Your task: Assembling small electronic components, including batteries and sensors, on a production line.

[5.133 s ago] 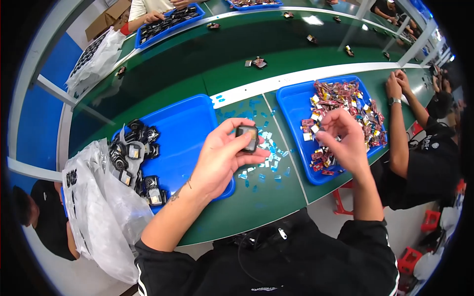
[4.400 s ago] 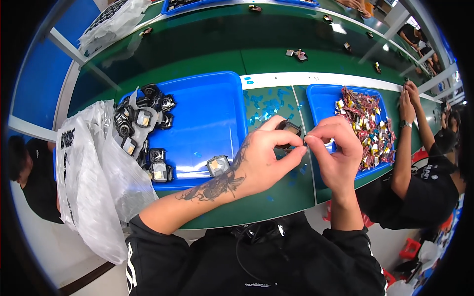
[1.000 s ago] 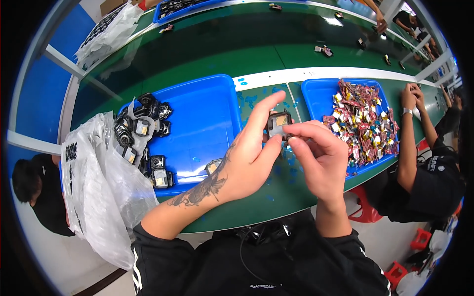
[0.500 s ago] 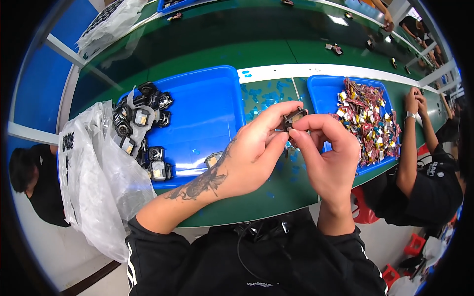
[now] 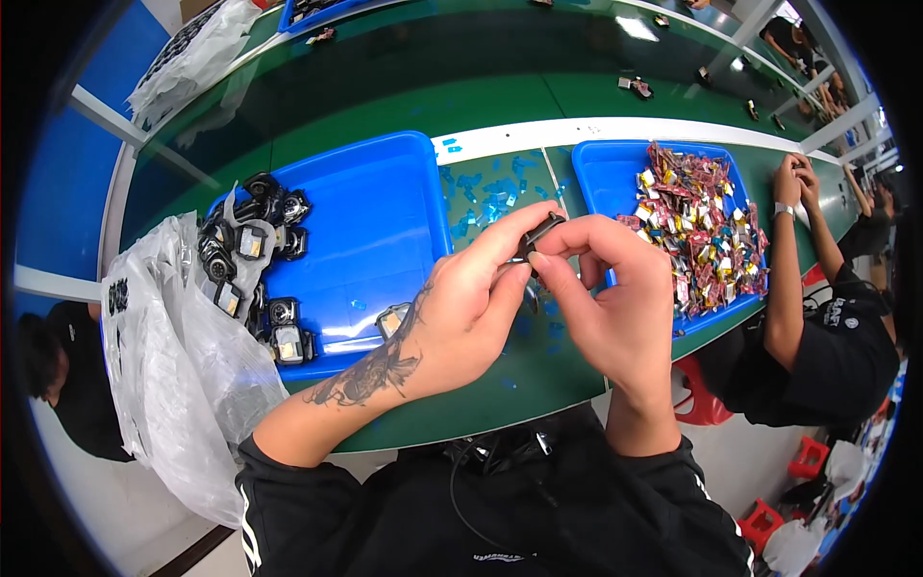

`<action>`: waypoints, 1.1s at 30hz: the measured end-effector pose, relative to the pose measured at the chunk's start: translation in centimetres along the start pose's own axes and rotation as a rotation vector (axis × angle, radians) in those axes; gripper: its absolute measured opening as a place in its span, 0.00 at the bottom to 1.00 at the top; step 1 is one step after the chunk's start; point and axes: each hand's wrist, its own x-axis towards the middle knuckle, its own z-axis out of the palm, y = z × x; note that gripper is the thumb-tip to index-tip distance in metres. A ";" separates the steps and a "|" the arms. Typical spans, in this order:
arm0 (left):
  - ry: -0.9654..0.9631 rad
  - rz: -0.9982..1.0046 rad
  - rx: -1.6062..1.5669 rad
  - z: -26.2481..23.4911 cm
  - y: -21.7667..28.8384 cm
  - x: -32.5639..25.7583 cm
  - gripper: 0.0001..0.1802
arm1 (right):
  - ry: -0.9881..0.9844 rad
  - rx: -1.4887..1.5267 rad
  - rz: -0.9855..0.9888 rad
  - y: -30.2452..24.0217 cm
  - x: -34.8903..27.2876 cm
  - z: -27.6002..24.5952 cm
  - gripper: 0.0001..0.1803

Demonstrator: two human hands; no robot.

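Observation:
A small black plastic housing (image 5: 540, 231) is held between both hands above the green table (image 5: 461, 413). My left hand (image 5: 471, 308) is closed on it, thumb and fingers gripping its left side. My right hand (image 5: 615, 298) pinches its lower right edge with thumb and curled forefinger. The housing's narrow side shows, and the fingers cover much of it. Left of the hands, a blue tray (image 5: 361, 216) holds several similar black housings (image 5: 287, 343), some with a pale rectangle. Right of them, another blue tray (image 5: 588, 163) is heaped with small red circuit boards (image 5: 697, 231) bearing white, yellow and teal parts.
Bits of blue film (image 5: 495, 197) lie scattered between the trays. A clear plastic bag (image 5: 173, 356) hangs over the left tray's outer side. Beyond a white rail (image 5: 519, 137) runs a green belt (image 5: 461, 101) with a few small parts. A co-worker (image 5: 827, 356) sits at the right.
The housing has turned in my fingers: its pale inner face showed before, and now its dark narrow side does. Both hands keep hold of it. The whole view has shifted slightly.

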 end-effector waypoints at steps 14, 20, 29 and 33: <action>-0.012 -0.006 -0.253 0.5 0.4 0.1 0.26 | 0.040 0.781 0.192 1.9 -0.1 -0.5 0.15; 0.110 0.068 -0.451 -0.1 0.8 0.7 0.23 | -0.015 0.725 0.220 2.3 -2.5 -0.7 0.13; 0.101 0.456 0.674 -0.3 1.3 0.4 0.21 | -0.011 0.724 0.195 2.0 -2.6 -1.2 0.10; 0.049 0.532 0.762 -0.9 0.7 0.4 0.17 | -0.076 0.925 0.170 2.8 -2.4 -1.4 0.08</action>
